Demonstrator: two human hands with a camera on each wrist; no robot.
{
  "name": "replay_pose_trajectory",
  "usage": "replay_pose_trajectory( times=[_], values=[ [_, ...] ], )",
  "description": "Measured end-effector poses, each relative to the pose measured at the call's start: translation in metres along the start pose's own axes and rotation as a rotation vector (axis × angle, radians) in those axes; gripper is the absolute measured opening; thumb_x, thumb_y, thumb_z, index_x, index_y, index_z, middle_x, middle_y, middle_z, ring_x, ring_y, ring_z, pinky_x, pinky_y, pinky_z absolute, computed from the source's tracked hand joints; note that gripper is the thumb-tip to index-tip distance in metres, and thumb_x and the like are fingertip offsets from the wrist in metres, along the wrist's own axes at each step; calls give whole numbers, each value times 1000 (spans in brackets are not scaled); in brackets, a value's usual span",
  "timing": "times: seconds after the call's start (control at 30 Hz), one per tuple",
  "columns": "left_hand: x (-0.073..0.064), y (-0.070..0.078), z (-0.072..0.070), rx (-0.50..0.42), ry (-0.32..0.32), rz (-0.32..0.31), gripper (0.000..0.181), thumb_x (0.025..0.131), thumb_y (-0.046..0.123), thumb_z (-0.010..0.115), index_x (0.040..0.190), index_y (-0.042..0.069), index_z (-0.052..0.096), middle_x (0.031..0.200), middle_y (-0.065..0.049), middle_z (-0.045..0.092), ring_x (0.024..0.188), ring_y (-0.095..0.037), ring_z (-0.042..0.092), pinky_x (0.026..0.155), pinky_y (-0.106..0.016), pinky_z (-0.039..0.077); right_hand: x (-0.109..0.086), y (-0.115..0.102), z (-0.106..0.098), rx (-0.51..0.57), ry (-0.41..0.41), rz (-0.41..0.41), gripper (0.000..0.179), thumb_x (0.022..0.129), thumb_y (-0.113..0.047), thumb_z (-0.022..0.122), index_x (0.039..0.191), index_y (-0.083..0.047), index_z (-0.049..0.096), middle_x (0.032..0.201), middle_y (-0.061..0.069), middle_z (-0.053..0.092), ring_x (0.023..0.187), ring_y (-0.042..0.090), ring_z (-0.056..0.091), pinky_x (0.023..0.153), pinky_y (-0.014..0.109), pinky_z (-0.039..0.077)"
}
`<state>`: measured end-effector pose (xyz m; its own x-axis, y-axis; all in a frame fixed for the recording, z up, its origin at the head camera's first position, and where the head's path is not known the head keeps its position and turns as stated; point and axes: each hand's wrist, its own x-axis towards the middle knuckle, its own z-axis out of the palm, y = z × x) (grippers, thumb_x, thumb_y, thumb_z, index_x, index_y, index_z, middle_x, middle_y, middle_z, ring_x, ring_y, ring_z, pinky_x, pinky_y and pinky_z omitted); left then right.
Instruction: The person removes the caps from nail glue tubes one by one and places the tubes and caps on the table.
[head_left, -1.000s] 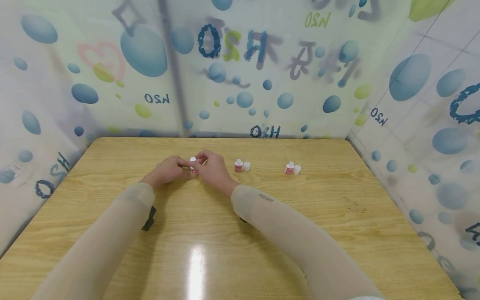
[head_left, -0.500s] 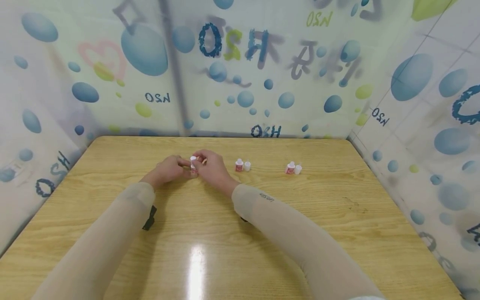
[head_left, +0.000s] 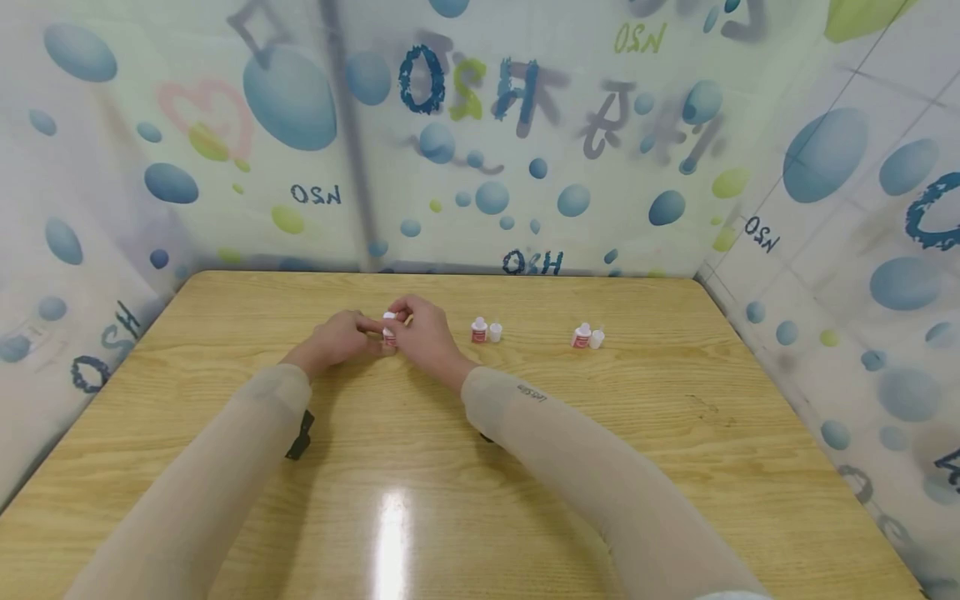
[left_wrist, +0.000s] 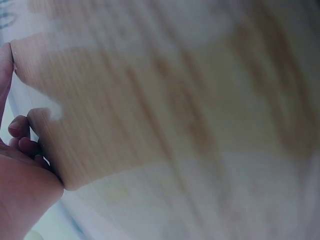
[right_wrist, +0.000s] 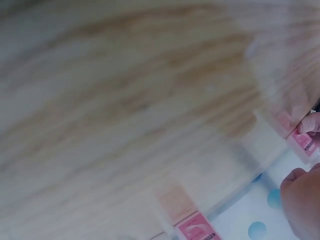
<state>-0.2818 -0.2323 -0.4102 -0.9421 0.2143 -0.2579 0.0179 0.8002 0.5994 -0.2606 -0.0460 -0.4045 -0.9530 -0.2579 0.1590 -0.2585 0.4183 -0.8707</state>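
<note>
A small white bottle with a red label (head_left: 389,338) stands on the table between both hands, its white cap (head_left: 389,316) partly covered by fingers. My left hand (head_left: 343,337) holds the bottle from the left. From the right, my right hand (head_left: 427,337) pinches it at the cap. The right wrist view shows the bottle's pink-red label (right_wrist: 304,145) beside fingertips. In the left wrist view only part of the left hand (left_wrist: 25,185) shows, at the left edge; the bottle cannot be made out there.
Farther right stand two similar bottles, a middle one (head_left: 479,332) and a right one (head_left: 581,337). Each has a small white cap next to it, the middle cap (head_left: 496,332) and the right cap (head_left: 597,339). A patterned wall (head_left: 450,225) closes off the wooden table's (head_left: 420,433) far edge.
Both hands stay on the same bottle. The right fingers have shifted slightly at the cap and now cover more of it. The other bottles have not moved.
</note>
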Motion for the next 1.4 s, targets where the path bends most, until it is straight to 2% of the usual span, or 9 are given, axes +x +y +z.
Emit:
replay_pose_trajectory(
  times=[0.17, 0.33, 0.53, 0.7, 0.8, 1.03, 1.4],
  values=[
    [0, -1, -1, 3, 0, -4, 57, 96, 42, 77, 143, 12, 68, 164, -25, 45, 160, -50, 24, 124, -80, 5, 0, 0, 0, 11, -25, -6, 16, 106, -7, 62, 120, -6, 71, 100, 3, 63, 73, 9, 50, 61, 19, 43],
    [0, -2, 0, 14, 4, 17, 52, 96, 41, 78, 139, 12, 72, 160, -23, 52, 159, -51, 27, 121, -83, 7, 0, 1, 1, 5, -52, -16, 22, 108, -4, 58, 126, -3, 70, 103, 5, 63, 73, 10, 49, 62, 19, 43],
    [0, -2, 0, 11, 0, 13, 52, 96, 40, 77, 140, 13, 71, 162, -25, 49, 159, -51, 25, 122, -81, 8, -1, 0, 1, 12, -50, -1, 26, 107, -9, 62, 131, -2, 68, 102, 4, 61, 73, 10, 50, 61, 20, 43],
    [-1, -1, 0, 4, -3, 1, 55, 96, 42, 77, 143, 15, 68, 163, -27, 45, 158, -51, 27, 122, -82, 6, -3, -1, 0, -4, -20, 16, 23, 105, -21, 70, 122, -6, 67, 100, 3, 62, 73, 9, 51, 59, 18, 44],
    [-2, 0, 0, 7, -4, 0, 56, 95, 43, 77, 144, 16, 68, 162, -28, 46, 157, -51, 29, 122, -82, 7, -3, -1, -1, -12, -13, 4, 20, 103, -21, 73, 116, -7, 67, 100, 3, 62, 74, 9, 51, 59, 18, 43],
    [-1, -1, -1, -5, 3, 4, 57, 95, 42, 78, 144, 15, 68, 162, -26, 47, 156, -50, 32, 123, -80, 8, -2, -3, -1, 1, -20, 25, 14, 105, -18, 68, 115, -7, 67, 102, 3, 63, 77, 10, 51, 64, 18, 44],
    [1, -1, -1, -11, 0, 12, 56, 95, 42, 78, 142, 12, 69, 162, -22, 50, 159, -50, 27, 123, -81, 5, 1, -1, -1, -28, -55, 11, 15, 109, -10, 59, 122, -6, 66, 106, 4, 61, 76, 11, 50, 67, 20, 44]
  ],
)
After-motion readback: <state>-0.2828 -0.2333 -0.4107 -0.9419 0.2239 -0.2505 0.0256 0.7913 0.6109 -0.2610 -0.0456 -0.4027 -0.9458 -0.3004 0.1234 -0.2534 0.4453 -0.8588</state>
